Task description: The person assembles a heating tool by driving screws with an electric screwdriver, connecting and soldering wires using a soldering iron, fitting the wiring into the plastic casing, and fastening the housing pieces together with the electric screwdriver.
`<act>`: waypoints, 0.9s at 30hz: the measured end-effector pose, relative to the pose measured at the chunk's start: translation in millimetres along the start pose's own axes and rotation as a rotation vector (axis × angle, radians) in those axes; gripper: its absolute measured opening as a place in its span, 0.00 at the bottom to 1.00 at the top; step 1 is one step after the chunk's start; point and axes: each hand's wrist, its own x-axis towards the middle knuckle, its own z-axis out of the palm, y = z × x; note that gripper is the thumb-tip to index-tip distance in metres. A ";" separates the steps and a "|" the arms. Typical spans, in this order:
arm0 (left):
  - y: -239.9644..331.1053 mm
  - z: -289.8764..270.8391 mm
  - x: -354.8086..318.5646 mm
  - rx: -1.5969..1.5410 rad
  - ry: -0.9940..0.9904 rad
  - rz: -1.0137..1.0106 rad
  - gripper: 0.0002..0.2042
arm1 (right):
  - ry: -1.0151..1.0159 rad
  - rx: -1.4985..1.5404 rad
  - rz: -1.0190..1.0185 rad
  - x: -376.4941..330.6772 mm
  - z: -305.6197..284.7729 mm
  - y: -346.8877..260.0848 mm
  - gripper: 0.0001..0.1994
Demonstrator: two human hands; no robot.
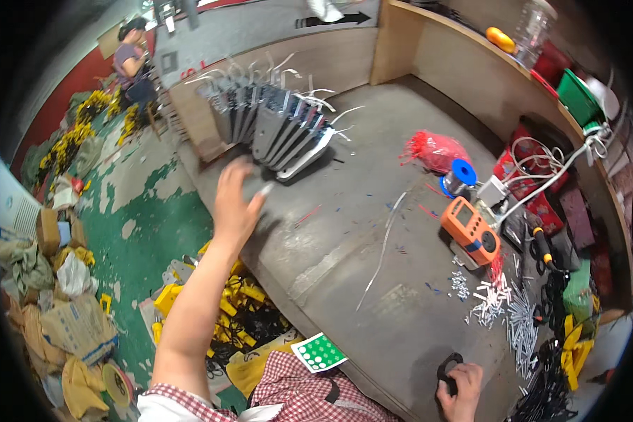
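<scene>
Left hand (233,200) reaches toward grey plates (274,123); right hand (461,390) grips black ring (449,367)

Green dotted card (319,352), orange meter's screen (464,213)

One orange meter (471,231) sits near the tabletop's (373,232) right edge, with one blue solder spool (461,174) and one red bag (436,151) beside it. One row of grey panels (274,123) stands at the far left corner, too overlapped to count. One black ring (449,368) lies at the near edge.
</scene>
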 end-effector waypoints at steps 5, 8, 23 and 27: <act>-2.1 25.0 73.5 -0.129 0.060 -0.408 0.12 | 0.101 -0.066 0.039 -41.0 -22.2 5.6 0.11; 42.8 11.2 47.8 -0.224 0.029 -0.184 0.10 | 0.032 -0.050 0.196 -73.7 -7.1 19.0 0.11; 304.1 16.1 -112.3 -0.153 -1.201 1.044 0.17 | 0.082 0.052 0.263 -43.5 -29.1 13.0 0.23; 303.1 28.5 -114.8 -0.468 -1.205 0.934 0.14 | 0.229 0.174 0.383 -76.2 -0.5 19.7 0.29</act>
